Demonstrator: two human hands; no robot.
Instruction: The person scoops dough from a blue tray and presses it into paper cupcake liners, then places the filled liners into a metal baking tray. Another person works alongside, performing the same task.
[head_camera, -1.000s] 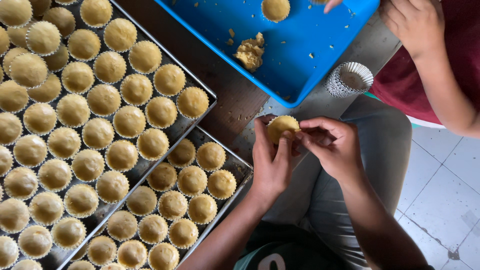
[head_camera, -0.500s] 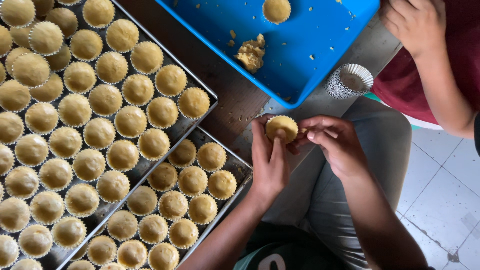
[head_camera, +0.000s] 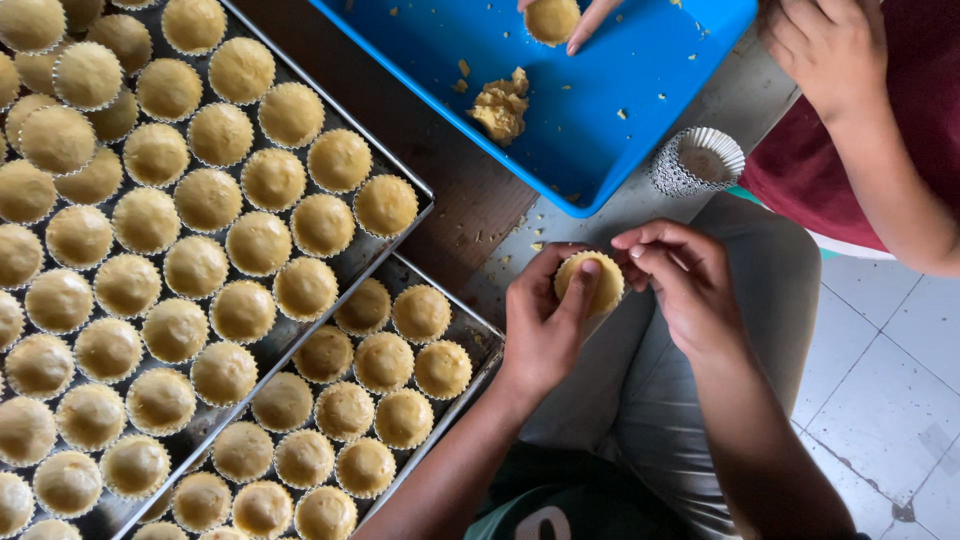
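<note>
Pale yellow dough sits in a small paper cup (head_camera: 590, 282), and both hands are on it above the person's lap. The left hand (head_camera: 540, 325) is closed around the cup from below, thumb laid across the dough. The right hand (head_camera: 690, 285) pinches the cup's right rim with its fingertips together. This looks like the pressing step, dough being flattened into its liner; a finished cup would call for a free spot in a tray.

Just left of the hands, the nearer metal tray (head_camera: 478, 335) holds rows of filled cups, with bare metal showing at its near corner. Beyond it a larger tray (head_camera: 425, 205) is packed almost full.

Further out on the counter (head_camera: 470, 205), a stack of empty white paper liners (head_camera: 698, 160) stands near a blue plastic tray (head_camera: 600, 90), which carries a lump of spare dough (head_camera: 500, 103). At its top edge another person's fingers (head_camera: 590, 18) touch a second filled cup (head_camera: 552, 18). That co-worker's other hand (head_camera: 825, 50) rests at the upper right.
</note>
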